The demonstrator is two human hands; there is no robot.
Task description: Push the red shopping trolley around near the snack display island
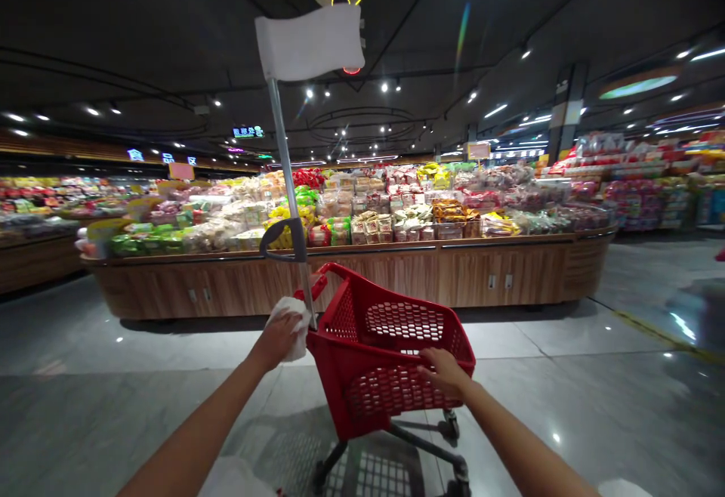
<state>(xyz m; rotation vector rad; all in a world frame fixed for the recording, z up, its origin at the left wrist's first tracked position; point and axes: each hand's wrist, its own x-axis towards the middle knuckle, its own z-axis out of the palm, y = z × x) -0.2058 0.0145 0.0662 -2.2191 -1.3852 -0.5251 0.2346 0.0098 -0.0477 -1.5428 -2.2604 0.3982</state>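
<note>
A small red plastic shopping cart [390, 376] stands on the grey floor just in front of me, its mesh basket empty. A metal pole [286, 172] rises from its left rear corner and carries a white flag [310, 42] at the top. My left hand [277, 338] is closed on a white cloth [294, 319], pressed against the foot of the pole at the cart's corner. My right hand [445, 372] grips the near right rim of the basket, fingers curled over the edge.
A long wooden display island [351, 274] piled with packaged snacks runs across the aisle behind the cart. More stocked shelves [640, 187] stand at the right and another counter [34, 255] at the left. Polished grey tile floor [566, 391] surrounds the cart.
</note>
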